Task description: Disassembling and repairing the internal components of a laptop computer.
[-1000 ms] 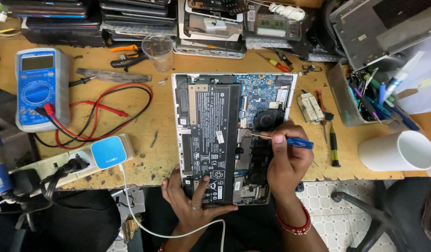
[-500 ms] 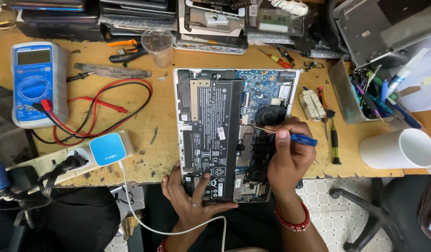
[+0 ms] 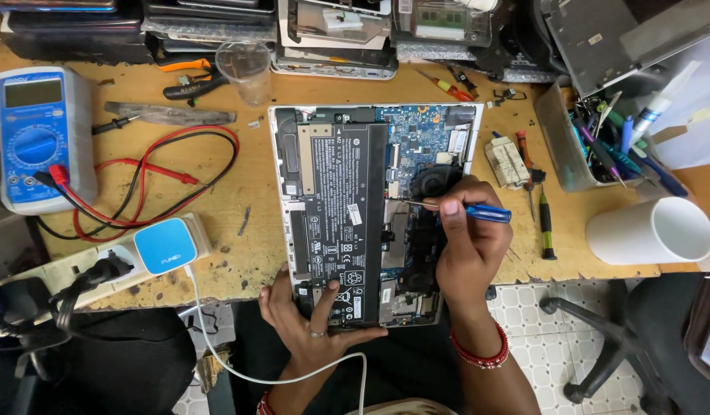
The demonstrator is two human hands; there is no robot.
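One opened laptop [image 3: 370, 207] on bench, underside up. Right hand [image 3: 466, 246] closed around one blue-handled screwdriver [image 3: 478, 211], tip over board. Left hand [image 3: 312, 323] spread open, fingers pressing laptop's near edge. One multimeter [image 3: 36, 138], one white mug [image 3: 650, 230]. Screw under tip too small to see.

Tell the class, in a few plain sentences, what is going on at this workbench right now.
A person works on an opened silver laptop lying bottom-up on a worn wooden bench. The right hand holds a blue-handled screwdriver, tip pointing at the exposed blue circuit board beside the black fan. The left hand steadies the laptop's near edge, fingers on the black battery.
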